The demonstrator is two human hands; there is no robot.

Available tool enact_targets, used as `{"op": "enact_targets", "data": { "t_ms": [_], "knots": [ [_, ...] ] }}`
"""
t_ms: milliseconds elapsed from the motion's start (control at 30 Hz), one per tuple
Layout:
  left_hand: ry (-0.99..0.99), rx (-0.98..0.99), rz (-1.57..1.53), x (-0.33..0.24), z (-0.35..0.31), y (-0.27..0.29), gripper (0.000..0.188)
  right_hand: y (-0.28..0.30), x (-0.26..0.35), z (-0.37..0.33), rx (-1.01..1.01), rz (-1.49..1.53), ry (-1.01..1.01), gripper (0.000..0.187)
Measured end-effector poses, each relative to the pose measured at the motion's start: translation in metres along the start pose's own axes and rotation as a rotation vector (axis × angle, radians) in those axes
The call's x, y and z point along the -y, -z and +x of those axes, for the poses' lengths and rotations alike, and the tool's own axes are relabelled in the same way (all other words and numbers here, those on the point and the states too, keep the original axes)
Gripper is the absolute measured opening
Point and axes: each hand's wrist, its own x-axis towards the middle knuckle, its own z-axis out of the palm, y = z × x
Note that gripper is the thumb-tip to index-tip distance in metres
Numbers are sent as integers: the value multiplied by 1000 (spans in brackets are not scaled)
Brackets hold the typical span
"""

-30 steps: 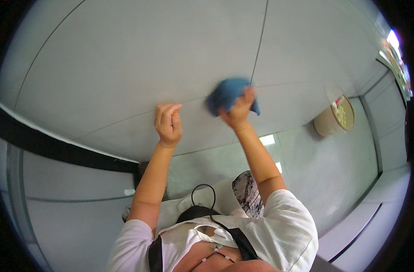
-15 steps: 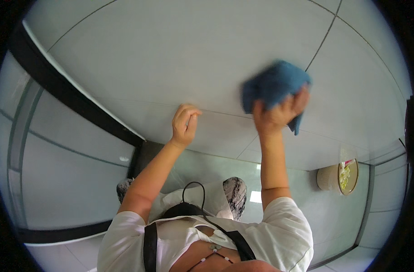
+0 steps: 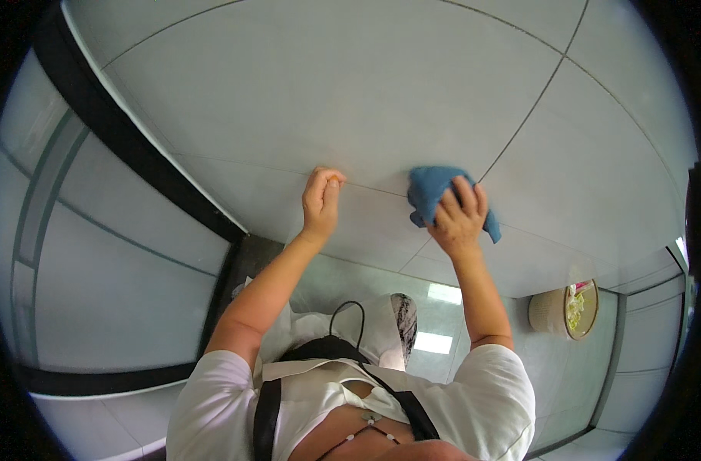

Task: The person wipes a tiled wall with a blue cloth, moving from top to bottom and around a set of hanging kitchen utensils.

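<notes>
A blue cloth [image 3: 431, 187] is bunched against the pale tiled wall [image 3: 350, 84], right of the middle. My right hand [image 3: 459, 219] presses on it with fingers bent over its folds, and a corner of the cloth hangs out below the palm. To the left, my left hand [image 3: 322, 201] is curled closed close to the wall, near a horizontal tile joint. Its fingertips are folded inward, so whatever they may hold cannot be made out.
A dark-framed glass panel [image 3: 128, 253] runs along the left side. On the floor at the right, a beige waste basket [image 3: 548, 313] with crumpled scraps stands by the wall. Glossy floor tiles [image 3: 358, 276] stretch below my arms.
My right hand has brought the cloth down the wall, and the cloth now looks more bunched. The left hand has shifted slightly right and stays curled.
</notes>
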Motion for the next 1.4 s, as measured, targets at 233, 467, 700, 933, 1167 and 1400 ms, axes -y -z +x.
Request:
{"op": "enact_targets", "data": {
  "t_ms": [233,467,700,933,1167,1400],
  "knots": [
    [-24,65,-168,62,-6,29,12,-43,25,65,-218,-143,-150,29],
    [-73,216,-193,122,34,24,14,-121,34,-17,231,-33,355,11],
    [-555,262,-154,199,43,-16,14,-107,-33,-161,591,-374,-109,32],
    [-727,246,-186,243,77,-51,25,-195,-15,-101,199,-243,-522,46],
    [-757,251,-185,248,104,-53,22,-243,29,-75,438,-170,-82,12],
    [-695,292,-293,237,70,-86,22,-204,-20,-147,206,-459,-529,36]
  ]
}}
